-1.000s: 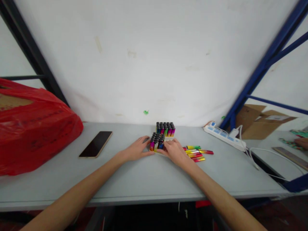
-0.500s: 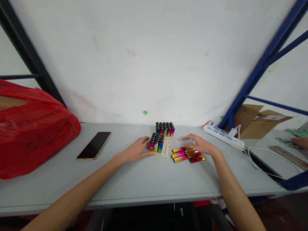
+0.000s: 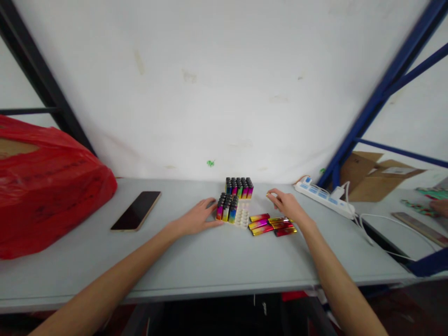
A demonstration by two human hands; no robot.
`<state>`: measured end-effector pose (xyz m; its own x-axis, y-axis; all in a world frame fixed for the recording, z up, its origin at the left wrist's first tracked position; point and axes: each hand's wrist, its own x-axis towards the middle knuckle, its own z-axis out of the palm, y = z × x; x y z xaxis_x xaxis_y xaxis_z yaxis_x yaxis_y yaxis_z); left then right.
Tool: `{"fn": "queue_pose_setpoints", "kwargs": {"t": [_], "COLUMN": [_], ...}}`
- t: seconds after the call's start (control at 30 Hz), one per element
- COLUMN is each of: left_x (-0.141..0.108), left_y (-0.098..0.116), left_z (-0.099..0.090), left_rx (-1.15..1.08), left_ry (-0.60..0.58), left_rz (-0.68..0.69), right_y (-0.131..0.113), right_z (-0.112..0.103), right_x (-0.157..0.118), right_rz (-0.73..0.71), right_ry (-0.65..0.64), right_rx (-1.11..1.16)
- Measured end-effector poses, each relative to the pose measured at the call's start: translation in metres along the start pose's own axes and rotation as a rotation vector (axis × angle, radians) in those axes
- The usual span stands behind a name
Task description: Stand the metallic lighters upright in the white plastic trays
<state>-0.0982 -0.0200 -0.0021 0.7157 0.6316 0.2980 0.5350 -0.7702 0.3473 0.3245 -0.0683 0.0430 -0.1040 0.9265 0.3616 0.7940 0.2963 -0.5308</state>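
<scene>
A white tray (image 3: pixel 242 219) with round holes stands mid-table. Upright lighters (image 3: pixel 227 208) with black tops and shiny multicoloured bodies fill its left part, and a second block of lighters (image 3: pixel 239 188) stands behind. My left hand (image 3: pixel 199 217) rests against the tray's left side, thumb at the near corner and fingers farther back, holding it. Several loose lighters (image 3: pixel 261 225) in gold, pink and red lie flat right of the tray. Above and behind them, my right hand (image 3: pixel 284 203) pinches a lighter, of which only a small gold end shows at the fingertips.
A phone (image 3: pixel 136 211) lies at left, beside a red plastic bag (image 3: pixel 52 186). A white power strip (image 3: pixel 325 199) with cables runs along the right, near a blue metal frame (image 3: pixel 371 107). Beyond it are a cardboard box (image 3: pixel 374 179) and another person's hand (image 3: pixel 439 207).
My right hand has lifted off the loose lighters and moved slightly back, its fingers now closed with a gold end showing. My left hand stays at the tray.
</scene>
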Motion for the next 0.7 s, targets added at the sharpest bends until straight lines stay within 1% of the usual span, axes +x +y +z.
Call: {"fn": "queue_pose_setpoints", "kwargs": {"t": [0.07,0.13,0.23,0.37,0.5,0.6,0.7], "left_x": [0.001,0.001,0.001,0.0,0.001,0.001,0.001], "left_y": [0.0,0.001,0.002,0.001,0.0,0.001,0.002], "left_z": [0.0,0.0,0.0,0.001,0.002,0.001,0.0], "left_rx": [-0.003,-0.004,-0.011,-0.014,0.001,0.016,0.03], "left_ry": [0.002,-0.006,-0.011,0.006,-0.001,-0.017,-0.028], "left_rz": [-0.002,-0.01,-0.014,-0.009,-0.01,-0.009,-0.004], "right_y": [-0.006,-0.013,-0.021,-0.027,-0.028,-0.026,-0.025], "right_z": [0.006,0.013,0.021,0.027,0.027,0.026,0.027], "right_x": [0.002,0.003,0.004,0.005,0.006,0.008,0.008], "right_rz": [-0.02,-0.019,0.044,0.174,0.193,0.188,0.171], "right_ry": [0.07,0.106,0.13,0.21,0.262,0.275,0.248], "right_rx": [0.026,0.073,0.141,0.189,0.233,0.275,0.311]}}
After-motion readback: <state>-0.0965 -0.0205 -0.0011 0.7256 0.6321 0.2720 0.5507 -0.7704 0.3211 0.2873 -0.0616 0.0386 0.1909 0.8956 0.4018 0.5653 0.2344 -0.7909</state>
